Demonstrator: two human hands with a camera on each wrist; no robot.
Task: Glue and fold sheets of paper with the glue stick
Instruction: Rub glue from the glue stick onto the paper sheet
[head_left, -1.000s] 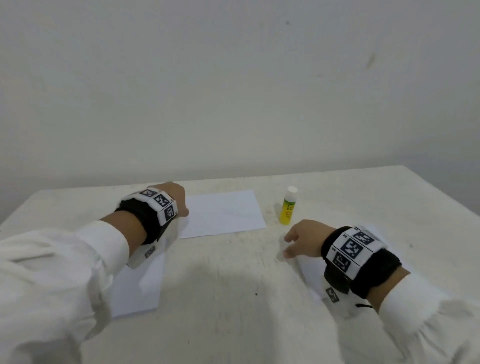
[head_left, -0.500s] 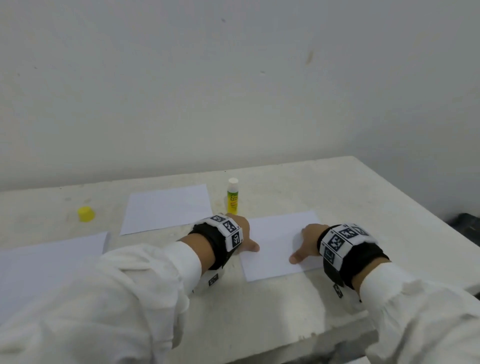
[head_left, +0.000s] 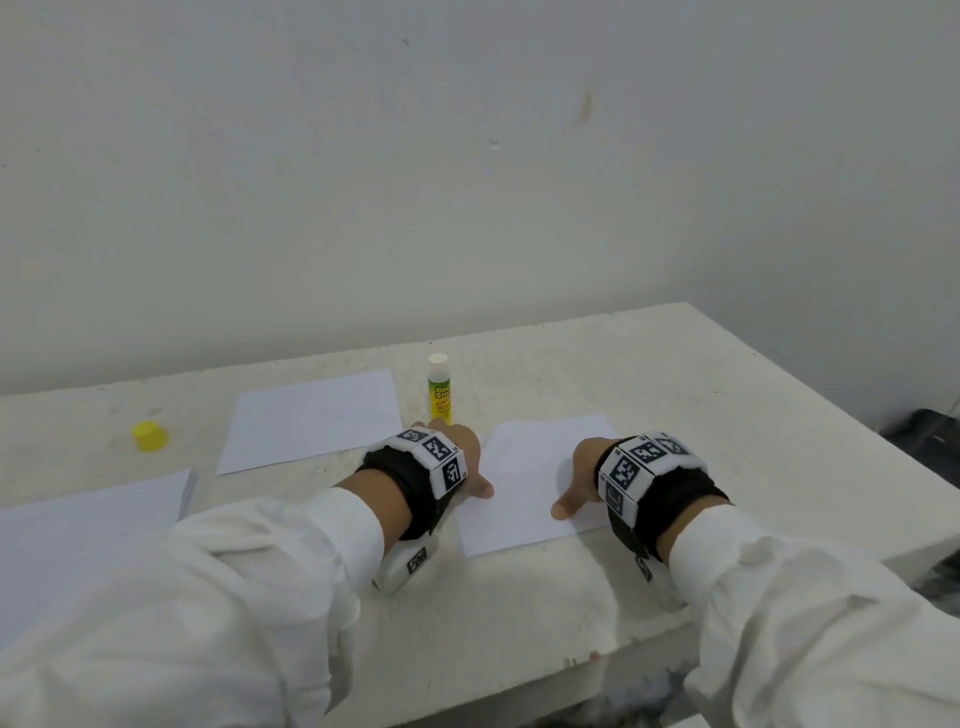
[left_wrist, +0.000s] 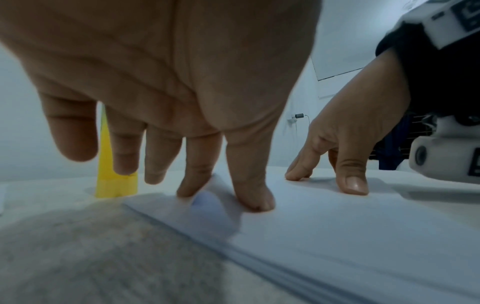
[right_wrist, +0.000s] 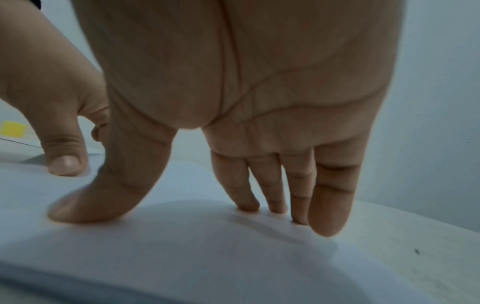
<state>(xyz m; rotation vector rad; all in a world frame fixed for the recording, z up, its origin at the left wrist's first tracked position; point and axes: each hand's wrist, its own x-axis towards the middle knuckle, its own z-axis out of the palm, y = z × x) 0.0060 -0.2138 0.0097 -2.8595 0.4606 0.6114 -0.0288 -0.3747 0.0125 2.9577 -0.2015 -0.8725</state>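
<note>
Both hands are resting on one white sheet of paper (head_left: 524, 488) lying flat on the tabletop (head_left: 727, 395). The left hand (head_left: 462, 457) is sitting at the sheet's left edge, its fingers (left_wrist: 249, 185) straight and spread, with the thumb and the finger next to it pressing down on the paper. The right hand (head_left: 582, 478) is sitting on the sheet's right part, its fingers (right_wrist: 330, 191) straight and close together, tips touching the paper, thumb splayed out toward the left hand. Neither hand is pinching anything.

The glue stick (head_left: 439, 388) is standing upright with its cap off, just beyond the left hand. Its yellow cap (head_left: 149, 435) is lying well to the left of both hands. A second sheet (head_left: 311, 426) is lying beyond and left of the left hand, and a stack of paper (head_left: 93, 514) is lying farther left, beside the left sleeve (head_left: 208, 597).
</note>
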